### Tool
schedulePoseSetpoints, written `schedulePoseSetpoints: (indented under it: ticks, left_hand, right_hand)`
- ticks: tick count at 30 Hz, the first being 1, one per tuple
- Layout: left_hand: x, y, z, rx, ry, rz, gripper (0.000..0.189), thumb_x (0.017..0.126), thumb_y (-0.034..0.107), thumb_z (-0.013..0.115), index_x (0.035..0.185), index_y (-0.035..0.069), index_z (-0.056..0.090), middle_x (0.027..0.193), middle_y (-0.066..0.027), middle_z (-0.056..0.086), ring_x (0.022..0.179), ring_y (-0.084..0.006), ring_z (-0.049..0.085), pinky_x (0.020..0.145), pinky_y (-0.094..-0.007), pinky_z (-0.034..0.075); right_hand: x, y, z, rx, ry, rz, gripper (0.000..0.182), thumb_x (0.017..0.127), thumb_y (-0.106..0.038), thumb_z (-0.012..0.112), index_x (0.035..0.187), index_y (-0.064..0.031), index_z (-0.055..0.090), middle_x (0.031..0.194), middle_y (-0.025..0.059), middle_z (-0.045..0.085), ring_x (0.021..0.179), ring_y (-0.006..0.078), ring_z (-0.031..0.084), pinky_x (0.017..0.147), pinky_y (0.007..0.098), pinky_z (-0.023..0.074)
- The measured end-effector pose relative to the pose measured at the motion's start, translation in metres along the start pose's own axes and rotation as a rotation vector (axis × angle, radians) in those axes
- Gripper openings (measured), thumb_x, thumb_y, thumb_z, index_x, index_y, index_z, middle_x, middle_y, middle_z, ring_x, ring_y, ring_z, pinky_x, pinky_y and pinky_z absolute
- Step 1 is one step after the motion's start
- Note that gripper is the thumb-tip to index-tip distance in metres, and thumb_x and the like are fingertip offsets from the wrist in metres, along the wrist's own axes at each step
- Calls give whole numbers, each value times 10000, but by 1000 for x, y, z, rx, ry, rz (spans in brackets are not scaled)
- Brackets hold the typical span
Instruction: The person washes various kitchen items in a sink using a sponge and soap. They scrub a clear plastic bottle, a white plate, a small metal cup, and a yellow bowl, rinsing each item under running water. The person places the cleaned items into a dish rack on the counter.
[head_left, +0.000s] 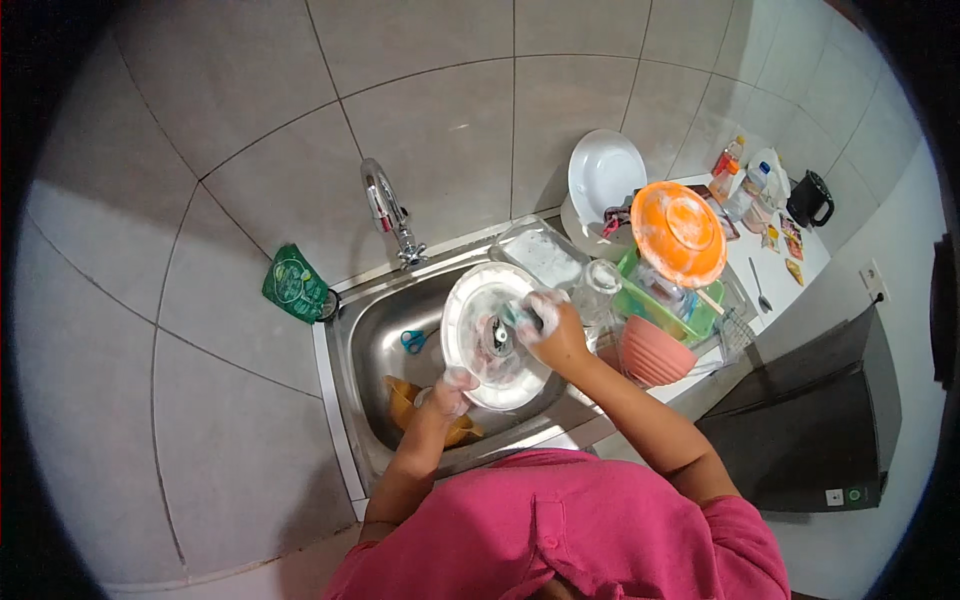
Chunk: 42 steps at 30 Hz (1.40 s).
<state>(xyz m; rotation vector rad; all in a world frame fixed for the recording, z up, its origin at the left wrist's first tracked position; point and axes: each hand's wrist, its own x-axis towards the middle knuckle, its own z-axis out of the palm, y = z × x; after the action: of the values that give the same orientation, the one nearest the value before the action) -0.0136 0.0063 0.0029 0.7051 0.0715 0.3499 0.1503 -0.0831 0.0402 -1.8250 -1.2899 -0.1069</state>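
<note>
A round white plate or lid (461, 322) covered in suds is tilted over the stainless steel sink (367, 360). My left hand (454, 391) grips its lower left rim, fingers foamy. Against its inner face my right hand (551, 330) presses a greenish scrubbing sponge (516, 313), partly hidden by fingers and foam. A dark patch with a small white spot shows at the dish's middle. Below it in the sink basin lie blue-handled scissors (412, 341) and a yellow-brown item (401, 397), partly covered by my left arm.
A chrome faucet (384, 199) rises behind the sink; a green pouch (294, 283) stands left. To the right crowd a clear container (540, 255), a glass jar (598, 289), a soapy orange basin (675, 232), a green basket (697, 330) and a pink ribbed bowl (654, 352).
</note>
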Motion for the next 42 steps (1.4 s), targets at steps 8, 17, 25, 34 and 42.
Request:
schedulePoseSetpoints:
  ticks: [8,17,25,34,42]
  left_hand:
    - [0,-4,-31,31,185,-13,638,576,74,548,1168,-48,344,1095,-155,478,984,-267,495,862,-376,401]
    - [-6,-7,-23,62,66,-138,590,614,59,551,1163,-35,357,1092,-142,480,1000,-255,486,882,-363,388]
    - [3,-13,-30,-114,71,-50,716,609,60,547,1260,38,252,1163,-121,422,1051,-234,436,882,-357,375]
    - [1,16,-2,26,61,38,872,536,47,558,1307,66,150,1257,-92,302,1136,-235,333,958,-353,292]
    - [-1,-17,-36,80,125,-260,693,572,68,545,1216,7,295,1161,-116,412,1054,-248,427,900,-364,361]
  right_hand:
    - [-33,-23,15,89,-166,-317,232,618,-168,560,837,-91,558,828,118,566,746,324,522,671,399,429]
    - [7,-6,-1,-73,-15,-26,188,629,-116,562,808,-60,550,838,132,543,770,330,499,684,395,405]
    - [-30,-26,22,208,-207,-259,259,605,-116,568,855,-50,552,902,147,529,805,354,492,750,405,388]
    - [-4,18,5,-62,-60,-137,199,594,-99,572,787,-56,547,846,120,554,755,320,498,677,402,404]
    - [-5,-35,13,83,-54,-132,255,618,-100,560,867,-52,546,898,163,528,843,345,492,749,409,394]
